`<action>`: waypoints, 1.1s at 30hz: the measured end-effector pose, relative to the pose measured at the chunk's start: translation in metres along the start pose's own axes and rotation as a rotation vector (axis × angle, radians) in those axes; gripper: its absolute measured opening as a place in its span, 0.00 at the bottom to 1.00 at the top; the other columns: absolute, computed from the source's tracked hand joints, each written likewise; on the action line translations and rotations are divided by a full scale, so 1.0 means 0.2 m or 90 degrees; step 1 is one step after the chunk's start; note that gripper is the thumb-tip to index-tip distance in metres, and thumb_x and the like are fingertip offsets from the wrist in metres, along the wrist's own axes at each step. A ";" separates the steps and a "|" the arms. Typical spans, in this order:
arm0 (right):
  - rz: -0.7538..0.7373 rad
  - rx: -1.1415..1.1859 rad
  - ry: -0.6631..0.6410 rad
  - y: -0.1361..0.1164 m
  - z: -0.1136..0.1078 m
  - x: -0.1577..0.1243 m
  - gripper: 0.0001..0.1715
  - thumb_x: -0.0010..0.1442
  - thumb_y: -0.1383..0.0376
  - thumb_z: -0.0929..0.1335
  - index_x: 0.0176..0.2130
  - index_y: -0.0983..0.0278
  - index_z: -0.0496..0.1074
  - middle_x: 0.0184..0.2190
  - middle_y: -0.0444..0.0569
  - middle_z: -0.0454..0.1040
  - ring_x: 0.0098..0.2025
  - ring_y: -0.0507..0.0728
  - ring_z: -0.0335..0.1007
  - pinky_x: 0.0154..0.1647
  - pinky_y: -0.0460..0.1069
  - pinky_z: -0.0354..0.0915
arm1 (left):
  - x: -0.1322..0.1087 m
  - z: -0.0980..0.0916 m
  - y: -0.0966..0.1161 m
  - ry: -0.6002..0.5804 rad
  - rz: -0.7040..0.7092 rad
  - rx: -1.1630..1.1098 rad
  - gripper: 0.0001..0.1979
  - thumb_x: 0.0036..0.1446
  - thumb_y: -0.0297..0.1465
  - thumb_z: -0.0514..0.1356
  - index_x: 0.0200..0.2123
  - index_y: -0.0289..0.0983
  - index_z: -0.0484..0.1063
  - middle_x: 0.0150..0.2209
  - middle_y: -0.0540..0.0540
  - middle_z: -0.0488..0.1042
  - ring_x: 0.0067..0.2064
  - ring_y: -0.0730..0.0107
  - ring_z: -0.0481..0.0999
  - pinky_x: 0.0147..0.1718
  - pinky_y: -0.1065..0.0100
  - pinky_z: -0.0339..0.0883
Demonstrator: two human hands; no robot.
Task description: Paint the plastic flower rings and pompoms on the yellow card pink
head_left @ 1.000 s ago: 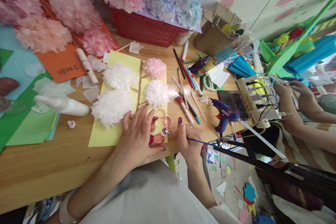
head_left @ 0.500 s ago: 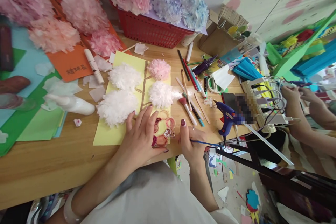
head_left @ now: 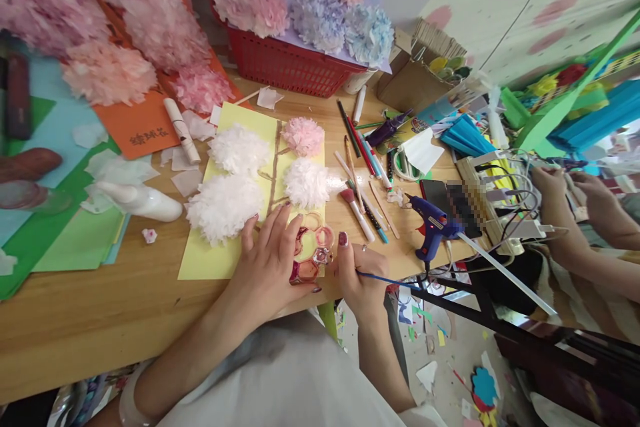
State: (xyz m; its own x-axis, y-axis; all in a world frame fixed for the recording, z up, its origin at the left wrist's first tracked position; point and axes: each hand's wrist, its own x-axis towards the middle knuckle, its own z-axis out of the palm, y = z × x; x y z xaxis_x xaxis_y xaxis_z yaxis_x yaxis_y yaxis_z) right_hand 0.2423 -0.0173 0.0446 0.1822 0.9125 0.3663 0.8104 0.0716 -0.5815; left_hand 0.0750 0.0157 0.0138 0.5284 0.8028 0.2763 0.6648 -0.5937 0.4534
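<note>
A yellow card [head_left: 210,257] lies on the wooden table [head_left: 100,320], with white tissue pompoms [head_left: 225,203] and a pink pompom [head_left: 303,135] stuck along a brown stem. My left hand [head_left: 267,267] rests flat on the card's lower right part, fingers spread. Beside its fingertips are pink painted rings [head_left: 311,247]. My right hand [head_left: 361,273] is closed round a thin blue-handled brush [head_left: 387,278], its tip near the rings at the table's edge.
A red basket [head_left: 285,63] of pompoms stands at the back. Pens and brushes [head_left: 363,173] and a blue glue gun [head_left: 430,230] lie to the right. A white bottle [head_left: 140,200] lies on the left. Another person's hands [head_left: 570,197] work by a power strip at far right.
Both hands stay almost in place on the card. The view has shifted slightly, and the other person's hands have moved a little.
</note>
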 end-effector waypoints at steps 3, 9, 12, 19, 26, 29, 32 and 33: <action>-0.023 -0.010 0.023 0.00 0.00 0.00 0.33 0.72 0.65 0.62 0.15 0.64 0.67 0.13 0.44 0.67 0.15 0.48 0.62 0.20 0.45 0.56 | 0.00 0.00 0.00 -0.001 0.000 -0.001 0.48 0.49 0.40 0.71 0.64 0.29 0.49 0.66 0.21 0.61 0.67 0.38 0.61 0.63 0.38 0.47; 0.004 -0.008 -0.006 0.02 -0.03 0.01 0.36 0.73 0.60 0.60 0.14 0.63 0.64 0.12 0.43 0.65 0.15 0.48 0.61 0.20 0.46 0.55 | -0.01 0.00 0.00 -0.004 -0.002 0.000 0.49 0.49 0.42 0.71 0.65 0.31 0.49 0.66 0.21 0.60 0.67 0.37 0.61 0.63 0.37 0.47; -0.001 -0.016 -0.010 0.03 -0.03 0.04 0.37 0.73 0.59 0.60 0.14 0.63 0.64 0.11 0.43 0.65 0.14 0.48 0.61 0.19 0.46 0.54 | -0.01 0.01 0.00 -0.005 0.001 0.002 0.50 0.48 0.43 0.72 0.65 0.30 0.49 0.66 0.20 0.60 0.68 0.37 0.60 0.63 0.37 0.48; -0.053 -0.045 -0.022 0.04 -0.03 0.06 0.35 0.72 0.63 0.61 0.14 0.64 0.64 0.10 0.42 0.63 0.13 0.47 0.59 0.18 0.46 0.51 | -0.01 0.01 0.00 -0.007 0.004 -0.003 0.50 0.48 0.43 0.72 0.65 0.31 0.50 0.66 0.20 0.60 0.68 0.35 0.60 0.63 0.35 0.48; -0.046 0.003 -0.050 0.02 -0.01 0.03 0.37 0.73 0.60 0.59 0.14 0.63 0.64 0.11 0.43 0.64 0.14 0.48 0.59 0.19 0.46 0.54 | -0.01 0.01 -0.01 -0.009 0.011 0.010 0.52 0.47 0.44 0.73 0.65 0.30 0.50 0.66 0.20 0.60 0.68 0.35 0.59 0.63 0.35 0.48; -0.013 -0.005 -0.020 0.03 -0.03 0.03 0.37 0.73 0.57 0.60 0.14 0.63 0.64 0.11 0.43 0.64 0.14 0.48 0.59 0.19 0.46 0.55 | -0.01 0.01 -0.01 -0.004 0.011 0.009 0.52 0.46 0.45 0.73 0.65 0.30 0.50 0.66 0.20 0.60 0.67 0.35 0.60 0.62 0.35 0.49; 0.015 -0.007 -0.018 0.03 -0.06 0.04 0.39 0.73 0.55 0.59 0.13 0.63 0.63 0.10 0.43 0.62 0.13 0.48 0.57 0.18 0.46 0.54 | -0.01 0.01 -0.01 -0.005 0.006 -0.001 0.50 0.47 0.44 0.72 0.65 0.32 0.50 0.66 0.21 0.60 0.68 0.36 0.60 0.62 0.36 0.49; 0.019 -0.002 -0.030 0.02 -0.07 0.04 0.39 0.73 0.55 0.60 0.12 0.63 0.63 0.10 0.43 0.62 0.13 0.48 0.57 0.18 0.46 0.54 | -0.01 0.01 -0.01 -0.005 0.004 -0.003 0.50 0.48 0.44 0.72 0.65 0.32 0.50 0.67 0.21 0.60 0.68 0.36 0.60 0.62 0.36 0.49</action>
State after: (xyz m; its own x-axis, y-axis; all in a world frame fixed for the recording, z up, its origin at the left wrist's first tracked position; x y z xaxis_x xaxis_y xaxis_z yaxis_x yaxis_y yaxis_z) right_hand 0.2549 -0.0152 0.0542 0.1804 0.9323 0.3136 0.8066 0.0422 -0.5896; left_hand 0.0744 0.0150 0.0114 0.5368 0.7988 0.2717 0.6595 -0.5981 0.4554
